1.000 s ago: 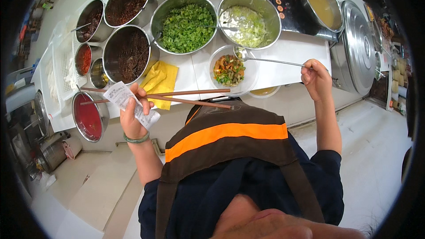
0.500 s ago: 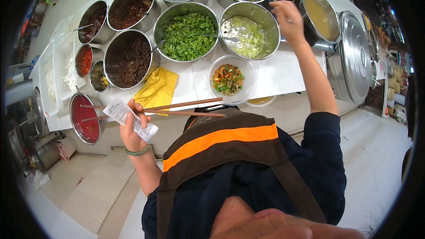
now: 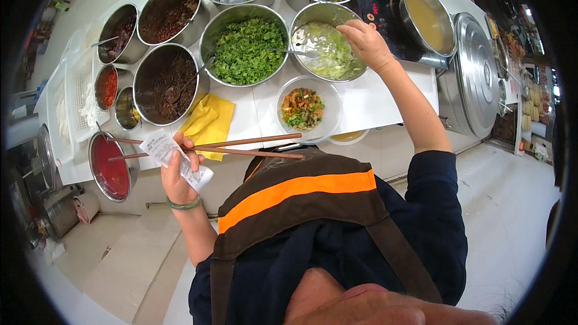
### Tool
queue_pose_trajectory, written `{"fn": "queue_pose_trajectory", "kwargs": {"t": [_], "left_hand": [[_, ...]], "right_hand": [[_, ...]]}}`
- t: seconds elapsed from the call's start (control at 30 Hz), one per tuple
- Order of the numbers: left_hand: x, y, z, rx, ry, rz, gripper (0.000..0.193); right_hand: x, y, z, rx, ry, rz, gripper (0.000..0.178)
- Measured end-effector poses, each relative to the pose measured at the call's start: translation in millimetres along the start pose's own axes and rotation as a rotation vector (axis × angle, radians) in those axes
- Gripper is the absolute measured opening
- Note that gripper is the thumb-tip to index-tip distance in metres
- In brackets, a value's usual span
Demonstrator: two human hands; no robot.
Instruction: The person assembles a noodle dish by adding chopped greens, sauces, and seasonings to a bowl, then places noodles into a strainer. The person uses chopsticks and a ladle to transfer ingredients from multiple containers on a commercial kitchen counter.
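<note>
Two long brown chopsticks (image 3: pixel 253 140) and a white paper slip (image 3: pixel 159 148) sit in the left hand (image 3: pixel 176 177), its fingers closed around them just off the near edge of the white tabletop (image 3: pixel 385 103). The right hand (image 3: pixel 366 45) hangs over the rim of a steel pot (image 3: pixel 322 13) of chopped pale greens (image 3: pixel 336 63), set back from that edge, fingers half curled; whether they pinch anything cannot be told. A spoon (image 3: pixel 293 52) lies across that pot's rim toward the leafy herbs (image 3: pixel 248 48) beside it. At the near edge, a clear bowl (image 3: pixel 331 119) holds mixed chopped food (image 3: pixel 302 108), a yellow cloth (image 3: pixel 208 123) to its left. The chopsticks look light and stiff, best gripped around mid-length; the slip seems thin, likely to crease. The greens appear light, damp and slippery, suited to a loose fingertip pinch; the bowl looks thin-walled, steadiest when taken by opposite sides of its rim.
</note>
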State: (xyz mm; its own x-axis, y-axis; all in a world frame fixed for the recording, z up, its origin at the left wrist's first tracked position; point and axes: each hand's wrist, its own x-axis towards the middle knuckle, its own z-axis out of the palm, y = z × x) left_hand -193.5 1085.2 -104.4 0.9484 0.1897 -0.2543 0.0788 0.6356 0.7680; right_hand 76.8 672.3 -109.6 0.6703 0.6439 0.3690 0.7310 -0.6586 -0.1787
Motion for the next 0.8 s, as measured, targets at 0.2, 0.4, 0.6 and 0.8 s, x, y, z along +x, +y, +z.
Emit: {"fn": "queue_pose_trajectory", "kwargs": {"t": [0.2,0.4,0.6,0.8], "left_hand": [[5,2,6,0.032,-0.019,0.002,0.038],[6,1,7,0.022,0.003,-0.012,0.038],[13,-1,16,0.041,-0.064,-0.019,0.038],[11,0,15,0.041,-0.036,-0.019,0.038]], "right_hand": [[-23,-20,-30,0.235,0.285,0.128,0.017],[-72,-39,-80,0.349,0.055,0.320,0.014],[-70,-29,-39,0.029,-0.152,0.111,0.014],[-87,-44,-52,0.215,-0.156,0.209,0.013]]}}
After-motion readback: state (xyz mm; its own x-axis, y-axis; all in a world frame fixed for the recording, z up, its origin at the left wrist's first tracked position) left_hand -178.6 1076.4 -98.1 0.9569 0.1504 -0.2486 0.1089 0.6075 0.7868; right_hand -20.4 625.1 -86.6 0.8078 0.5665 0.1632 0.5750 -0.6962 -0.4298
